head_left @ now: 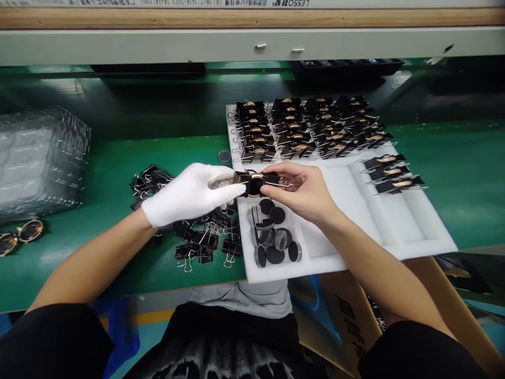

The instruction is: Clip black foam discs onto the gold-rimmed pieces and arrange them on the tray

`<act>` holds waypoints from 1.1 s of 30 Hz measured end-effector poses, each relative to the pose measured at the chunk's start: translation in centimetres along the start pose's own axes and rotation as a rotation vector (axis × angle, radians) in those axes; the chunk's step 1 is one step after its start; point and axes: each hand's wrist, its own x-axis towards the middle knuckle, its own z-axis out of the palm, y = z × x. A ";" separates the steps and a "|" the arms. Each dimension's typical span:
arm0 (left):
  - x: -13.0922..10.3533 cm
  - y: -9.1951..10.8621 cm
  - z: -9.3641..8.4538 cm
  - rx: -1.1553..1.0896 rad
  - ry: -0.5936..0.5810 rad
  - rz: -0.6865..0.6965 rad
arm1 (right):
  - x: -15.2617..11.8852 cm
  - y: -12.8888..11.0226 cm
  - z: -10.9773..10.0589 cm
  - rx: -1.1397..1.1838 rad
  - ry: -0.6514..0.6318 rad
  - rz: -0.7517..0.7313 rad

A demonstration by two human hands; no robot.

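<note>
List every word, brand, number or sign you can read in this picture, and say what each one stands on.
"LESSO", upside down, on the white strip along the top edge above the shelf.
The rest of that strip's print, characters and digits: too small and cut off to read.
Dark characters on the brown cardboard box below the bench: blurred, not readable.
Nothing readable on the white foam tray, the binder clips or either hand.

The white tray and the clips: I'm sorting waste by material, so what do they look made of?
The white tray looks like soft matte foam, with rounded moulded recesses. The binder clips look like black painted metal with shiny wire handles, likely steel.
</note>
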 end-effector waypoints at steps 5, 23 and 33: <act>0.1 -0.1 -0.1 -0.064 -0.038 -0.030 | 0.3 0.0 -0.3 0.012 -0.035 0.022; -0.7 -1.7 -3.2 0.498 0.069 0.027 | -8.4 -5.0 -23.5 -0.921 0.020 0.048; -0.4 -3.0 -3.6 0.488 0.129 0.004 | -10.3 2.7 -30.2 -1.225 0.137 0.210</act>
